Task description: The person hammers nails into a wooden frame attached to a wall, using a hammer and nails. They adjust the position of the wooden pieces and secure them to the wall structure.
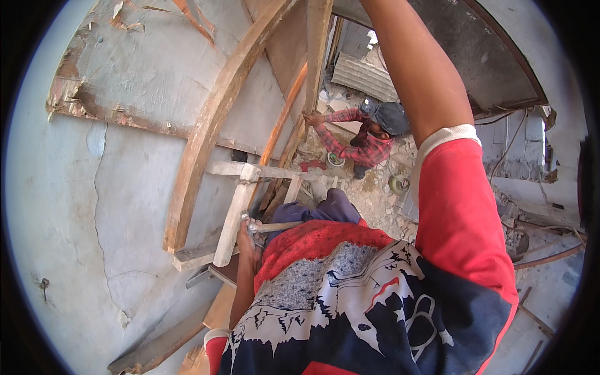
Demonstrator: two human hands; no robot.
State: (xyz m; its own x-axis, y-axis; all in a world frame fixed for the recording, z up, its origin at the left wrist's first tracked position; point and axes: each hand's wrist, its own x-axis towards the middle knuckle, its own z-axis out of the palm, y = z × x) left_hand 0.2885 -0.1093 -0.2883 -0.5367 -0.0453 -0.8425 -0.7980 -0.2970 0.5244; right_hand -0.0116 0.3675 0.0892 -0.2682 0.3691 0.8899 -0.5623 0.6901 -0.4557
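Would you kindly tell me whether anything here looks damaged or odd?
Yes: the grey panel at upper left has a ragged, splintered edge, a long crack runs down the wall below it, and broken rubble lies near the co-worker, all suggesting damage.

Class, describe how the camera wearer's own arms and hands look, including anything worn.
The right sleeve is short and red, ending in a cream cuff; the left sleeve shows red with similar pale trim. The left hand wears no glove; the right hand is out of view.

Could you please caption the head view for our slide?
Left hand at a hammer, right arm outstretched, a co-worker below.
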